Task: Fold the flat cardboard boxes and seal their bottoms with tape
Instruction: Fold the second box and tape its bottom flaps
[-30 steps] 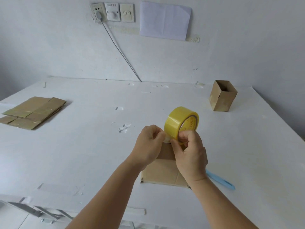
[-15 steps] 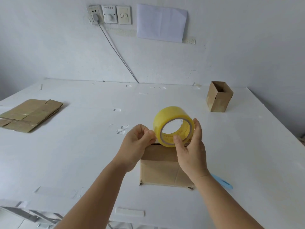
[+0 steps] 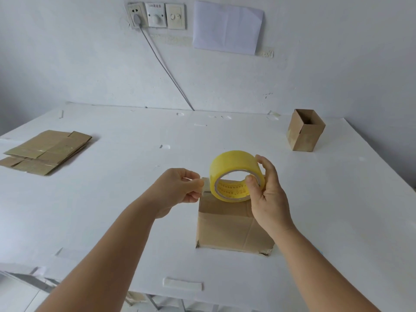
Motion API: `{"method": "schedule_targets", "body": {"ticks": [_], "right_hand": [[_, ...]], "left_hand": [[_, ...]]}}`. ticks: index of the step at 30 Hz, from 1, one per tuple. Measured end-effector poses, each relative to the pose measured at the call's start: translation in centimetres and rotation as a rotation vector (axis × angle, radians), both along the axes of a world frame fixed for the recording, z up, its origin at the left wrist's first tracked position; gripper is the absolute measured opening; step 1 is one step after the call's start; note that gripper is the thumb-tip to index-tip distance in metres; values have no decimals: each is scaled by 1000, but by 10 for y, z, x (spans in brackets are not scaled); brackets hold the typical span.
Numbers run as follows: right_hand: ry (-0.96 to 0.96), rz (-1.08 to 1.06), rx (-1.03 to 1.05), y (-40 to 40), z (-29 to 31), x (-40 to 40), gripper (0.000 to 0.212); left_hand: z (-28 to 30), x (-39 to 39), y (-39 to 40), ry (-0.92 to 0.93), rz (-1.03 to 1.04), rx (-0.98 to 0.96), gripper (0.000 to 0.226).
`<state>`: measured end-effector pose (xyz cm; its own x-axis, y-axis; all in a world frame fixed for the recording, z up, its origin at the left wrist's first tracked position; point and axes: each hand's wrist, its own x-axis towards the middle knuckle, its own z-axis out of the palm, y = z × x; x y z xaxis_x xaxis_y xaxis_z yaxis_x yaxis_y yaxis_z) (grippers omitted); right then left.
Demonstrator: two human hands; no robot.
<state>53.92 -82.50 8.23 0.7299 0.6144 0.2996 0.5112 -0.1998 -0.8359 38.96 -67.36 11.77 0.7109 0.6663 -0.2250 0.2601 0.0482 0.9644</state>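
We are in a plain packing workroom: a bare white table (image 3: 112,199) against a white wall. Flat cardboard (image 3: 47,152) lies far left of our hands, a made-up box (image 3: 305,131) beyond them to the right.

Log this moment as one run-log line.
step: pulling tape | right hand: holds roll | left hand: pinches tape end | box: flaps closed, under roll | bottom: not yet taped

Wall sockets (image 3: 155,15), paper sheet (image 3: 227,28), table (image 3: 112,199)
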Motion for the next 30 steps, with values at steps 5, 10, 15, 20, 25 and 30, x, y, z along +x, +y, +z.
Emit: {"method": "schedule_targets", "body": {"ticks": [5, 10, 15, 20, 25, 30], "right_hand": [[44, 36, -101, 0, -1, 1, 60], [58, 126, -263, -1, -1, 1, 57], [172, 43, -63, 0, 8, 5, 25], [124, -31, -2, 1, 8, 2, 20], [50, -43, -44, 2, 6, -1, 30], [-16, 6, -110, 3, 6, -2, 47]], "left_hand": [[-5, 1, 1, -5, 2, -114, 33], [-10, -1, 5, -34, 19, -157, 37], [-15, -4, 13, -104, 81, -176, 16], [-22, -3, 16, -58, 31, -175, 6], [-30, 4, 17, -64, 42, -179, 3], [-37, 2, 19, -86, 38, -215, 6]]}}
